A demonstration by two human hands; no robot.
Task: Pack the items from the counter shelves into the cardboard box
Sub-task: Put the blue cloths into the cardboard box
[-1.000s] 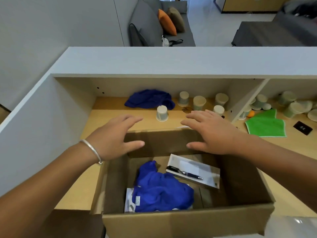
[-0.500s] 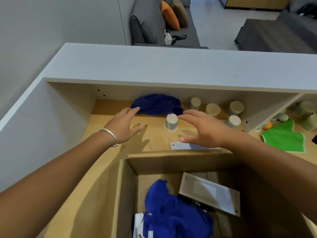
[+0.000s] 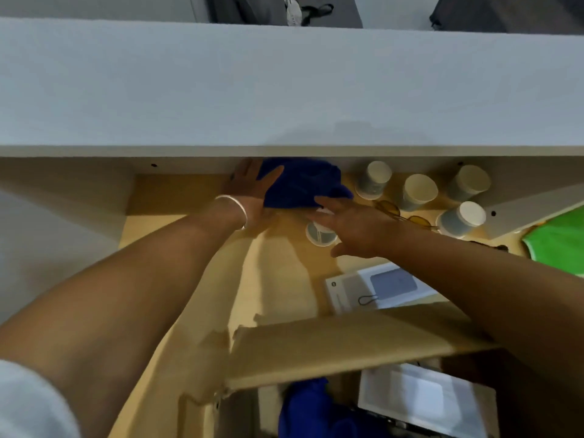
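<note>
A crumpled blue cloth [image 3: 303, 181] lies at the back of the wooden shelf under the white counter top. My left hand [image 3: 251, 192], with a silver bracelet on its wrist, lies against the cloth's left side, fingers straight. My right hand [image 3: 354, 224] reaches in with straight fingers; its fingertips are at the cloth's front right edge, above a small pale cup [image 3: 319, 235]. The cardboard box [image 3: 331, 346] stands at the bottom. Inside it are another blue cloth [image 3: 313, 409] and a flat white package [image 3: 423, 396].
Several pale cups [image 3: 418, 191] stand right of the cloth. Yellow-lensed glasses [image 3: 395, 211] lie beside them. A white product box [image 3: 376, 289] lies on the shelf before the carton. A green cloth [image 3: 559, 245] lies at far right, past a white divider [image 3: 537, 210].
Both hands have reached further back into the shelf and now touch the blue cloth. The camera has leaned forward and down, so the counter top fills more of the view.
</note>
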